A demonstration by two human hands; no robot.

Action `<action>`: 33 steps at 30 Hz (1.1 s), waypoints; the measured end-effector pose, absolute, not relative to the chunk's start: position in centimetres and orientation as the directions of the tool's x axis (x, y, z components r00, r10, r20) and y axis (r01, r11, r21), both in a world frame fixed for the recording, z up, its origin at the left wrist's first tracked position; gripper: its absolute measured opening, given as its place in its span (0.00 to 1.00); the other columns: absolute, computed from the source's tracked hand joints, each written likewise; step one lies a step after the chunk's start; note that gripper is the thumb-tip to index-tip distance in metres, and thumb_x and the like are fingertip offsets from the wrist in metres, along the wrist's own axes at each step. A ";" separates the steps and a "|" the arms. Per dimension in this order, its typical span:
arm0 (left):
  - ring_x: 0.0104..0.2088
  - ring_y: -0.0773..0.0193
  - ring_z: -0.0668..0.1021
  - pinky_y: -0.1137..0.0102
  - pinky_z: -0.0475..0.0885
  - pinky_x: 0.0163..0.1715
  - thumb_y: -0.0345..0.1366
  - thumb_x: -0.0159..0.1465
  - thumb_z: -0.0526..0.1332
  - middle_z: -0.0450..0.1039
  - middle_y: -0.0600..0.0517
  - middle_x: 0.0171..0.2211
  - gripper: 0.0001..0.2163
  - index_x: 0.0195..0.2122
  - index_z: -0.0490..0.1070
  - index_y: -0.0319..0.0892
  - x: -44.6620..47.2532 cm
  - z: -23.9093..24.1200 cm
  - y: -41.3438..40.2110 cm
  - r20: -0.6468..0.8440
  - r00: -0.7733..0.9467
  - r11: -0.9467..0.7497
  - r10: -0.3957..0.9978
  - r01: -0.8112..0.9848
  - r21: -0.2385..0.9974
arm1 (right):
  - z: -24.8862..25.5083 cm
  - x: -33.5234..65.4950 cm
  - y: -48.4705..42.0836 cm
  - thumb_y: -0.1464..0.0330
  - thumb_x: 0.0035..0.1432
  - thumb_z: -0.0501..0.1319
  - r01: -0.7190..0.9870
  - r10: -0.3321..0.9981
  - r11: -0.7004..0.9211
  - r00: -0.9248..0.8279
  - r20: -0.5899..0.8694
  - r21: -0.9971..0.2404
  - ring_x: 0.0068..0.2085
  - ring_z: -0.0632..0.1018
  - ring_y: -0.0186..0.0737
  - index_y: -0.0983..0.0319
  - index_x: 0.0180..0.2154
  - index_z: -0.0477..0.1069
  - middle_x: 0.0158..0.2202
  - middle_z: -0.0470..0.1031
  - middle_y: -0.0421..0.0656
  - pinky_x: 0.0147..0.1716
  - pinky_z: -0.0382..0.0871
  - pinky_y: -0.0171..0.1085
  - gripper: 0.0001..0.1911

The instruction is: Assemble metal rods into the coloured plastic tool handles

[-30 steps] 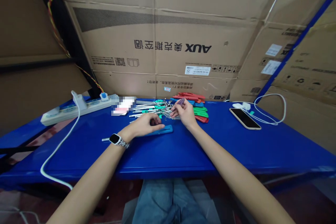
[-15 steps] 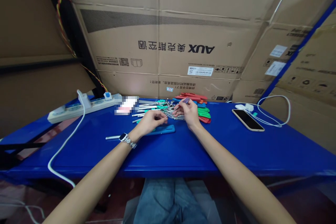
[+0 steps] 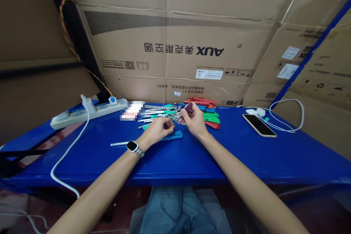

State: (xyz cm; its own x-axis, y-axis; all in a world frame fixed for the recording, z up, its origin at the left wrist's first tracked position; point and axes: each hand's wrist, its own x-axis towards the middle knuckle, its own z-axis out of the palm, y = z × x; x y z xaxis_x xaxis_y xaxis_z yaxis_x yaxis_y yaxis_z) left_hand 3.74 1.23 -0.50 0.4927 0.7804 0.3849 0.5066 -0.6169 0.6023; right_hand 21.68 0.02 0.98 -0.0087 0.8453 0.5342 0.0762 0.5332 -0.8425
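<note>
A small purple piece (image 3: 188,106) sits in the right hand (image 3: 195,121).
Its fingertips pinch it tight, just above the blue table (image 3: 246,153). The left hand (image 3: 157,130) is close by, fingers pressed together; what they hold is too tiny to see. The cardboard box (image 3: 123,44) behind says "AUX", upside down.

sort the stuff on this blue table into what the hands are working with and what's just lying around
In hand: purple-handled tool in right hand; blue case by left hand; heap of metal tools.
Lying about: phone, its white cable, power strip.
</note>
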 end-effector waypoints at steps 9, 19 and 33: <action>0.37 0.58 0.76 0.66 0.70 0.39 0.43 0.63 0.62 0.75 0.49 0.36 0.10 0.37 0.76 0.42 4.6 -0.6 0.4 0.438 0.519 -0.677 0.734 0.514 0.526 | 1.6 22.3 -0.4 0.55 0.62 0.59 0.205 0.811 0.582 -0.074 0.580 -0.787 0.23 0.73 0.36 0.56 0.33 0.59 0.26 0.70 0.37 0.23 0.69 0.36 0.14; 0.42 0.53 0.77 0.63 0.72 0.42 0.47 0.60 0.67 0.76 0.46 0.41 0.16 0.43 0.76 0.42 4.4 -1.8 0.7 0.274 0.590 -0.632 0.760 0.569 0.526 | 1.1 22.8 -0.4 0.57 0.64 0.57 0.314 0.790 0.605 -0.123 0.600 -0.732 0.23 0.70 0.37 0.56 0.32 0.57 0.23 0.65 0.36 0.22 0.65 0.36 0.13; 0.40 0.53 0.79 0.63 0.73 0.40 0.47 0.59 0.67 0.78 0.47 0.40 0.15 0.40 0.76 0.41 4.5 -1.4 0.5 0.274 0.588 -0.633 0.761 0.580 0.512 | 0.3 22.5 -0.1 0.59 0.63 0.58 0.346 0.769 0.633 -0.179 0.613 -0.693 0.21 0.68 0.34 0.57 0.31 0.56 0.22 0.63 0.34 0.21 0.59 0.34 0.14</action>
State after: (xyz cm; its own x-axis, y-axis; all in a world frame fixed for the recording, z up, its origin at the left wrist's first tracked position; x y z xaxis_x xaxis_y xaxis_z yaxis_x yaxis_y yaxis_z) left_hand 4.49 0.50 -1.45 0.5882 0.7610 0.2736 0.5804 -0.6328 0.5125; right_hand 22.54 -0.06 0.35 -0.1787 0.7694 0.6133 0.3458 0.6327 -0.6929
